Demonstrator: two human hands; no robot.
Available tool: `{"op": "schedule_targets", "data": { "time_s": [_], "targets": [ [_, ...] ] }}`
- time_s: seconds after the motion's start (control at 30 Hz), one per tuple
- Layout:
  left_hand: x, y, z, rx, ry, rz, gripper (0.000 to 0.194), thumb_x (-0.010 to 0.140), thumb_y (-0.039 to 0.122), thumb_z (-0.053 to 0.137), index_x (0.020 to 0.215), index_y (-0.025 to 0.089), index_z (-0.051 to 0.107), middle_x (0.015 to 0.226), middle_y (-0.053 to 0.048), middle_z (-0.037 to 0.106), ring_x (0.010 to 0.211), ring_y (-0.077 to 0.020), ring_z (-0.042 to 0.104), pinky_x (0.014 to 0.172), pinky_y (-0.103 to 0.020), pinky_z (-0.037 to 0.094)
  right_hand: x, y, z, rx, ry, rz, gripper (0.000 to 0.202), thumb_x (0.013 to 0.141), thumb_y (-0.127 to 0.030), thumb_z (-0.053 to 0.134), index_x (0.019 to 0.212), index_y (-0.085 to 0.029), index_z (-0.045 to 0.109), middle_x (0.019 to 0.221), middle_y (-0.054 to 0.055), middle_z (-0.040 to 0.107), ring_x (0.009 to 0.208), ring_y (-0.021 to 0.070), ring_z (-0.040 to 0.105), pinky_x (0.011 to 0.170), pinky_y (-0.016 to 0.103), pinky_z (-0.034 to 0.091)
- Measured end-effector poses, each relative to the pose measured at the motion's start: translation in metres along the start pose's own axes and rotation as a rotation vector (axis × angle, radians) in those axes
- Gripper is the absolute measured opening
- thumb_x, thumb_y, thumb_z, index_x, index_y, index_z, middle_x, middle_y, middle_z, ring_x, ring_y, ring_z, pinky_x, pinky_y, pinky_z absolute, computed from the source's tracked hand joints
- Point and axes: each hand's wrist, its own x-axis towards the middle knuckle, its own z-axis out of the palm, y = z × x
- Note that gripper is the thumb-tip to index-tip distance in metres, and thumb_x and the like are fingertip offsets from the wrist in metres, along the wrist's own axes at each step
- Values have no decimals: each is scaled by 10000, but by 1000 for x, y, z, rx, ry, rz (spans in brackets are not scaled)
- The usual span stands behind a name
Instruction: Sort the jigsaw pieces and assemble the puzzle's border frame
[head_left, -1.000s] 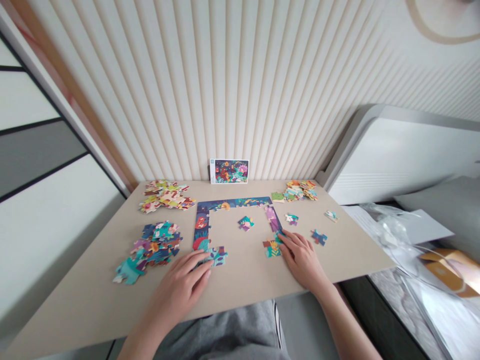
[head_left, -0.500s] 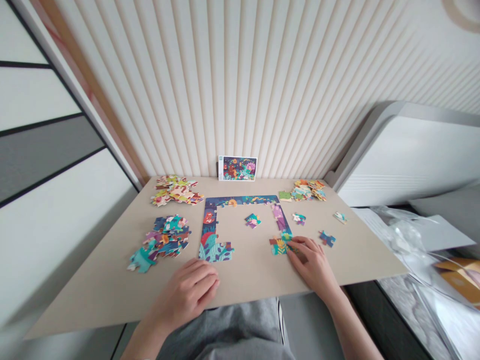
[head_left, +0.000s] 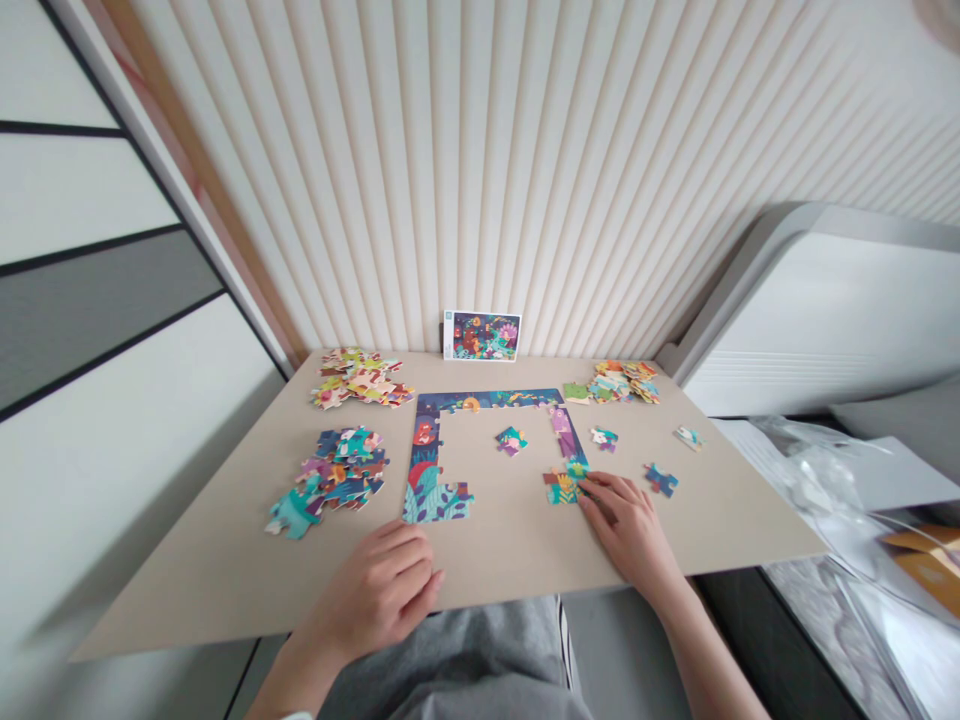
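A partly joined puzzle border [head_left: 487,399] lies on the beige table [head_left: 510,555], its near side open in the middle. My right hand [head_left: 626,520] touches the lower right corner pieces [head_left: 561,487] with thumb and fingertips. My left hand [head_left: 394,585] rests at the table's near edge, fingers curled, just below the lower left corner pieces [head_left: 439,500]; nothing shows in it. Inside the border lies a loose teal and purple piece [head_left: 511,441]. A picture card [head_left: 482,336] stands upright at the back.
Piles of pieces lie at the back left [head_left: 360,380], on the left [head_left: 337,480] and at the back right [head_left: 619,382]. Loose pieces sit right of the border, one blue [head_left: 661,480]. Clear plastic wrapping [head_left: 814,475] lies beyond the table's right edge.
The whole view has shifted slightly, so the table appears a little further right. Both hands stay in nearly the same places, the right one still at the corner pieces.
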Motion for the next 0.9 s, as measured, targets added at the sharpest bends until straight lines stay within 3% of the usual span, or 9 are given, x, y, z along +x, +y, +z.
{"op": "schedule_targets", "data": {
  "time_s": [0.27,0.5,0.63,0.9],
  "targets": [
    [0,1,-1,-11,5,-5,199,934,116,531,779,202,621,753,-38,634,797,-197,604,796,-375,510,0,-3,-2,-1,3,-5,333,1046,-443,500,1245,-311,733,1324,78,688,1200,291,643,1027,478,507],
    [-2,0,0,-14,-23,0,186,931,106,546,777,198,596,756,-37,624,797,-202,597,786,-384,500,5,1,1,-54,-74,-65,490,1046,-467,498,1514,-326,531,1624,73,449,1482,320,433,1175,560,391],
    [-3,0,0,-13,-24,-6,191,936,106,543,773,196,586,759,-39,621,792,-200,590,784,-387,503,7,4,4,-67,-137,-101,516,1052,-468,488,1546,-319,494,1619,84,456,1509,310,404,1211,588,342],
    [-2,0,0,-13,-17,-18,194,941,108,535,784,197,605,761,-42,625,801,-198,592,787,-384,512,6,1,3,-67,-138,-86,500,1054,-464,487,1525,-299,520,1607,82,474,1505,300,411,1223,580,342]
  ]
}}
